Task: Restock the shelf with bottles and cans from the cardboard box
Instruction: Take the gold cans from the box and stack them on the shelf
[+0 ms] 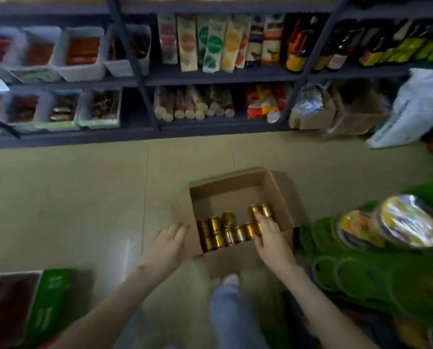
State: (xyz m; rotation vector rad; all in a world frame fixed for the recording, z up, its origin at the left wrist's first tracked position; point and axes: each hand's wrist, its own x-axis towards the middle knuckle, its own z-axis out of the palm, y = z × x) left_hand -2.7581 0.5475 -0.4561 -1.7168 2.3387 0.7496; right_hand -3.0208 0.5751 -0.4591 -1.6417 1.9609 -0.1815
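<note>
Shelving [210, 76] of dark metal runs across well beyond the left hand [168, 245] and the right hand [270, 238]. Its tiers hold tubs and pouches, and far ahead of the right hand stand dark bottles [298, 46], which is likely where drinks belong. Floor tile [84, 197] carries the cardboard box [280, 192], open between the two hands with its flaps folded out so the contents can be reached from above. Left hand lies against the box's near-left wall with straight fingers and holds nothing, probably to steady the box. Right hand reaches inside, fingers stretched over the gold cans [218, 233] and touching them; as far as the blur allows, it has closed round none. Most cans stand packed by the box's near wall, beside and under the right hand, with one pair just past its fingertips. Bare cardboard shows beyond them.
</note>
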